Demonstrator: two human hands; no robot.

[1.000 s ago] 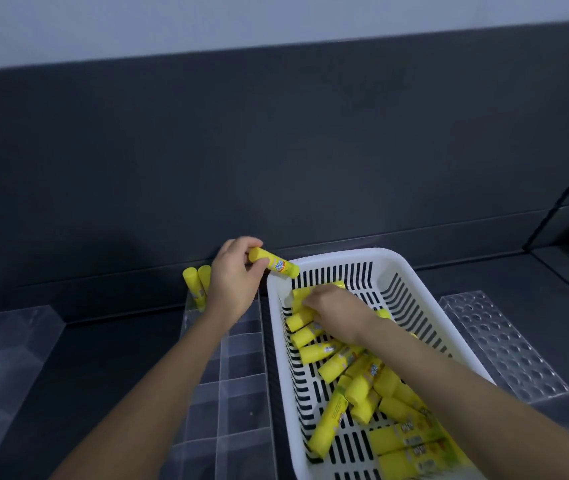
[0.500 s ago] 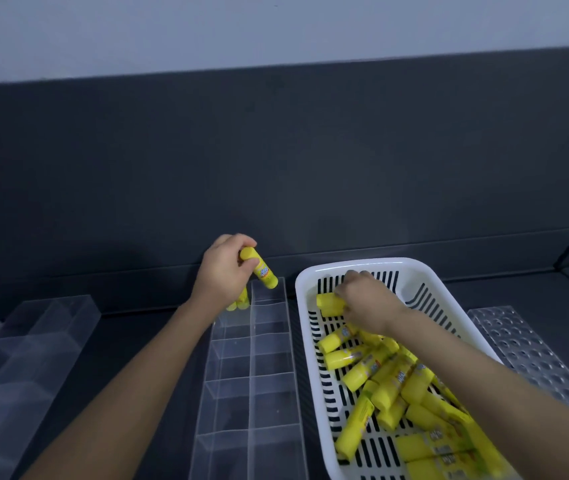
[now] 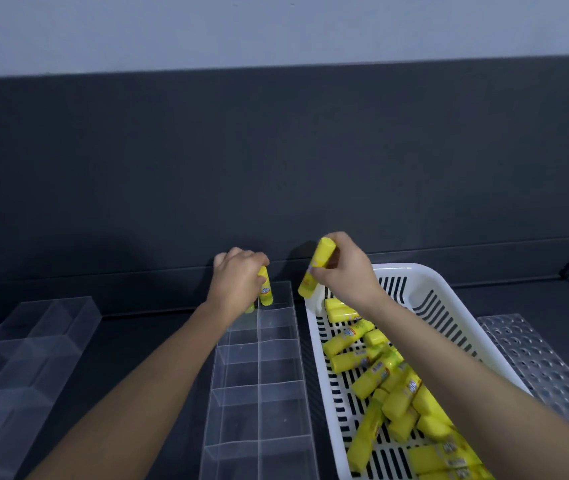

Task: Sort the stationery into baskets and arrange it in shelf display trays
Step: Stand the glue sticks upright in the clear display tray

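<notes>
1. A yellow glue stick (image 3: 265, 287), gripped in the left hand's (image 3: 238, 284) curled fingers, has come down upright into the clear divided tray's (image 3: 241, 410) far compartment.
2. The right hand (image 3: 343, 271) has lifted a second stick (image 3: 316, 268) from the white basket (image 3: 411, 270) just right of the tray, pinching it: the next placement looks ready.
3. Left of the tray lies another clear tray (image 3: 33, 341); nothing seems to block the path.

So the divided tray (image 3: 258, 393) sits in the middle of the shelf (image 3: 137, 337), basket (image 3: 400, 269) just right of it with glue sticks (image 3: 380, 372) piled inside, holed tray (image 3: 535, 358) further right, another clear tray (image 3: 40, 341) off left.
</notes>
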